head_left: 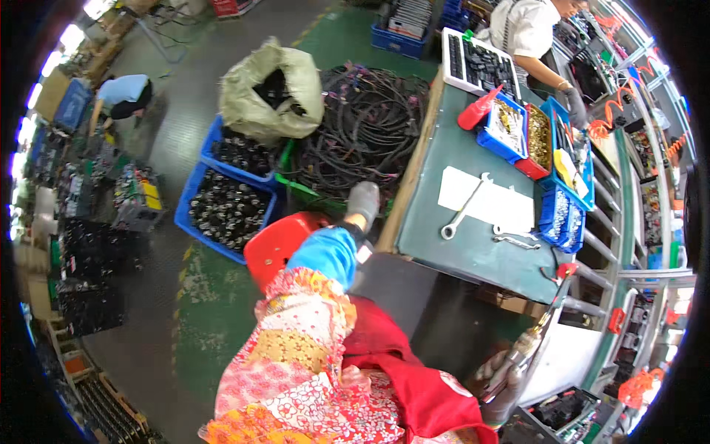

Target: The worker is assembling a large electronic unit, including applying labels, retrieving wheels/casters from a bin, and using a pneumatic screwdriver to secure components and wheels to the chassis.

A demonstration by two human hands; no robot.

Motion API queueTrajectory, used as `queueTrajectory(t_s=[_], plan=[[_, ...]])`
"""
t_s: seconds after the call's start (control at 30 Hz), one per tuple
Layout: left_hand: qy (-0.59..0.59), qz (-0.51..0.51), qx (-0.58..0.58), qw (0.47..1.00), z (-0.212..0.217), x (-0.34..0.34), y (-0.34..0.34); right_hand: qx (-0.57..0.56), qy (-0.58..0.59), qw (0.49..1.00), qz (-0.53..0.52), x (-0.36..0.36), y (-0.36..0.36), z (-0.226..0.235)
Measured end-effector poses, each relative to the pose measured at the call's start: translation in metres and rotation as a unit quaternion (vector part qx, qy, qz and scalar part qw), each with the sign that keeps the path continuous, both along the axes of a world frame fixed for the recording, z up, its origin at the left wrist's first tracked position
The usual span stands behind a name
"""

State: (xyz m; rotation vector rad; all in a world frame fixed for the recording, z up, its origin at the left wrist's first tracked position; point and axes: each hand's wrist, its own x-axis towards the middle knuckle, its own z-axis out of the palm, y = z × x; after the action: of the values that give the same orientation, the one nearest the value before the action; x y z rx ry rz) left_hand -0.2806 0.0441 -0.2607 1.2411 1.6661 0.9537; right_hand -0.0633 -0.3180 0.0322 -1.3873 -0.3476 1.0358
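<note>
My left hand (pixel 364 201), in a grey glove, reaches forward past a red stool (pixel 277 248) to the near edge of a green crate (pixel 299 191). Coiled black cables (pixel 362 129) with small pink ends fill this crate. The left fingers are too blurred to tell whether they grip a cable. Low on the right, my gloved right hand (pixel 489 370) is closed around a power screwdriver (pixel 523 346), its long metallic body slanting up beside the bench. Part of this hand lies in shadow.
Beside the cables stand blue bins (pixel 181 214) of small black parts and a pale woven sack (pixel 255 96). The green-topped bench (pixel 421 229) bears a wrench (pixel 466 207), a red bottle (pixel 479 109) and screw trays (pixel 538 140). One co-worker (pixel 529 37) is beyond it; another person (pixel 124 92) bends far left.
</note>
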Motion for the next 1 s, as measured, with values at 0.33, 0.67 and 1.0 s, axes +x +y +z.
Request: queueTrajectory(t_s=[0.33,0.67,1.0], plan=[[0.155,-0.120,-0.130,0.972,-0.045,0.029,0.115,-0.093,0.050,0.992,-0.066,-0.015,0.045,0.006],[0.446,-0.283,-0.177,0.830,-0.038,0.080,0.171,-0.086,0.106,0.988,-0.074,-0.024,0.075,-0.009],[0.111,-0.258,-0.037,0.959,0.024,0.024,0.183,-0.098,0.148,0.983,-0.035,-0.023,0.081,0.007]])
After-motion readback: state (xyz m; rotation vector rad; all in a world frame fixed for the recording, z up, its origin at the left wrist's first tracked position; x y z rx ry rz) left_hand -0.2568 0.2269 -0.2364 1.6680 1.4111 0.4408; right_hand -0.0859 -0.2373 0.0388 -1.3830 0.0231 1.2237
